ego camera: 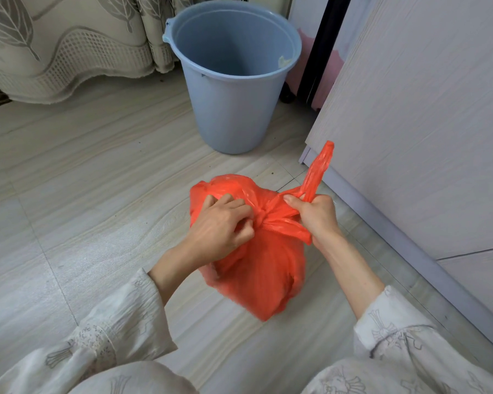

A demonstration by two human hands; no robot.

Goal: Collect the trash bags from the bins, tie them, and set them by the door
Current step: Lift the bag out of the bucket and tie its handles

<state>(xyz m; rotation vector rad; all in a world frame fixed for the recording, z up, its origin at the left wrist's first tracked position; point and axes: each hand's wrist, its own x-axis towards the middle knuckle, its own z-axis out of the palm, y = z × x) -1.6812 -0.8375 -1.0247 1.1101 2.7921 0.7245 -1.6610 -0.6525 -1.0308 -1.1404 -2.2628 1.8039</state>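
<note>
tying step: left hand [222, 226] and right hand [315, 213] are each gripping a handle of the orange trash bag [262, 265], knot forming between them. next move, likely: pulling outward, snugging it.

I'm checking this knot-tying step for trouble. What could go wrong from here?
1. The right hand pulls a thin, stretched handle of the red bag; it might tear.
2. The left hand pinches plastic at the knot; if it slips, the knot may stay loose.
</note>
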